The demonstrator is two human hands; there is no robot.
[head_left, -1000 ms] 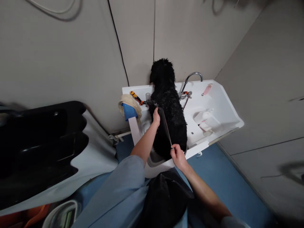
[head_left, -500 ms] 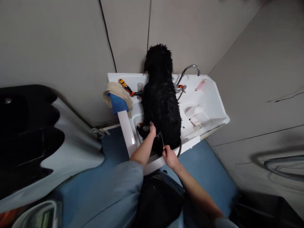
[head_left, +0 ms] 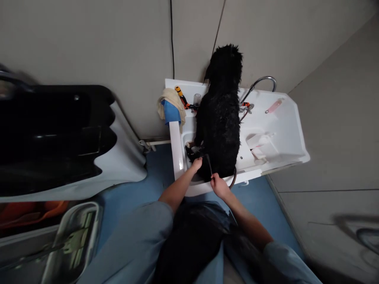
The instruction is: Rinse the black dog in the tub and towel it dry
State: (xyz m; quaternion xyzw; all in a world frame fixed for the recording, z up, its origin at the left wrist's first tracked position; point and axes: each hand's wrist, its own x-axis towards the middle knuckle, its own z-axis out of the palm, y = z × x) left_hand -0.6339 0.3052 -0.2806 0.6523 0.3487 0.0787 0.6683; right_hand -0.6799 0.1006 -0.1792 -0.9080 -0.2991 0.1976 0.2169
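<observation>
A wet black dog (head_left: 220, 122) sits in a white washing tub (head_left: 177, 152), its back towards me. My right hand (head_left: 219, 185) is closed round a thin hose (head_left: 233, 178) at the tub's front rim. A narrow greyish strip, hose end or water, rises from that hand and bends left. My left hand (head_left: 196, 164) is closed low against the dog's dark fur, near a leg with a pale paw. What its fingers grip is hidden. Both hands are close together at the dog's rear.
A chrome tap (head_left: 263, 79) stands behind the dog. A pink bottle-like item (head_left: 274, 106) lies to its right. On the left rim are a beige cloth (head_left: 171, 98), blue cloth (head_left: 172, 113), orange-black tool (head_left: 182, 98) and clear cup (head_left: 197, 99). A black-and-white unit (head_left: 118, 165) stands left.
The camera has turned left, so the tub sits farther right in view. My left hand has come down from the dog's side, nearer my right hand. The right hand still holds the hose.
</observation>
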